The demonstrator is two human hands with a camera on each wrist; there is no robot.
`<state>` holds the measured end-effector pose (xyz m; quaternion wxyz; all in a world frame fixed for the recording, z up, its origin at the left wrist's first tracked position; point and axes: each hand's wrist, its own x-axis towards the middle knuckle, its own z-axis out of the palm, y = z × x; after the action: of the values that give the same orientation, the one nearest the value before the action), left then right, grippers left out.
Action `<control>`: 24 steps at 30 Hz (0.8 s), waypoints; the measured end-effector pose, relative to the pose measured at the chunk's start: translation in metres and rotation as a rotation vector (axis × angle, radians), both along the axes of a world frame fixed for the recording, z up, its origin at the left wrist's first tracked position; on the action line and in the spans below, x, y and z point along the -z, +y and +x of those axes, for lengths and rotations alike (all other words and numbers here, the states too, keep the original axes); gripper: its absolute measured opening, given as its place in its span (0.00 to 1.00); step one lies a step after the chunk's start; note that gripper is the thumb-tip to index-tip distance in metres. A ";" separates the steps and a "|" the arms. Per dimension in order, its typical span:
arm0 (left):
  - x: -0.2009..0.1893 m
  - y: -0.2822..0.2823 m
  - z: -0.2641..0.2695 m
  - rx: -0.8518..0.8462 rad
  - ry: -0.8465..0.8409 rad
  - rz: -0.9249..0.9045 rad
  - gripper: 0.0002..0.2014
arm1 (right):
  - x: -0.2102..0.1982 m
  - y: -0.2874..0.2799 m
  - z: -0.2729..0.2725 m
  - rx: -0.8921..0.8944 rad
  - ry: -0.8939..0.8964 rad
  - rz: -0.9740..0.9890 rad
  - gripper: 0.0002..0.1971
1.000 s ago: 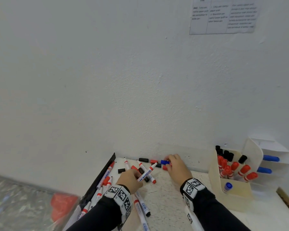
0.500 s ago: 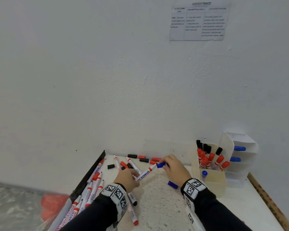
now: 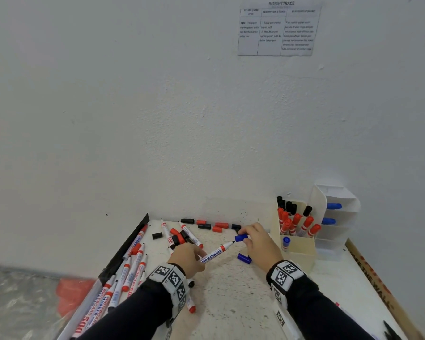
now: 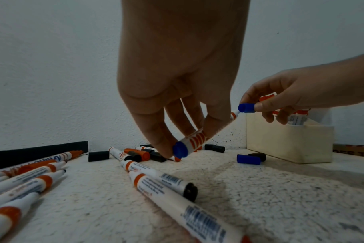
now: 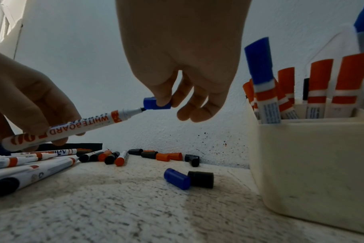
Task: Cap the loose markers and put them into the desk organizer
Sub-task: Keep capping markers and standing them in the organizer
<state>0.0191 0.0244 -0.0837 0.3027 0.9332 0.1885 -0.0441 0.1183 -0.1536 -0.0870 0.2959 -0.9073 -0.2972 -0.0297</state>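
- Markers (image 3: 133, 268) are strewn uncapped over the table's (image 3: 233, 290) left side; capped ones are stood in the organizer (image 3: 298, 249) at the right.
- One marker (image 5: 73, 126) is gripped, tilted above the table, by the left hand (image 3: 188, 260), fingers curled round its barrel.
- A blue cap (image 5: 156, 103) is pinched by the right hand (image 3: 261, 244), touching the marker's tip.
- Loose caps (image 3: 211, 225) are scattered along the wall.

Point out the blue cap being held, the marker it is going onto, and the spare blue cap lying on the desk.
held blue cap (image 5: 156, 103): right wrist view, on its side wall.
marker (image 5: 81, 125): right wrist view, on the printed barrel.
spare blue cap (image 5: 176, 178): right wrist view, on its side.
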 end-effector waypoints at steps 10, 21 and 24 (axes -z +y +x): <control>0.009 -0.004 -0.005 0.012 0.022 -0.044 0.16 | 0.005 -0.011 -0.008 -0.078 0.080 0.022 0.11; 0.011 -0.029 -0.010 0.083 -0.048 -0.256 0.14 | 0.003 -0.010 -0.027 0.013 0.340 0.091 0.22; 0.011 -0.033 -0.013 0.116 -0.110 -0.292 0.10 | -0.002 -0.007 -0.034 0.074 0.348 0.154 0.26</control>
<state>0.0059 -0.0086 -0.0943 0.4422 0.8895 0.1091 -0.0371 0.0839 -0.1609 -0.0855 0.4102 -0.8837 -0.2048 0.0940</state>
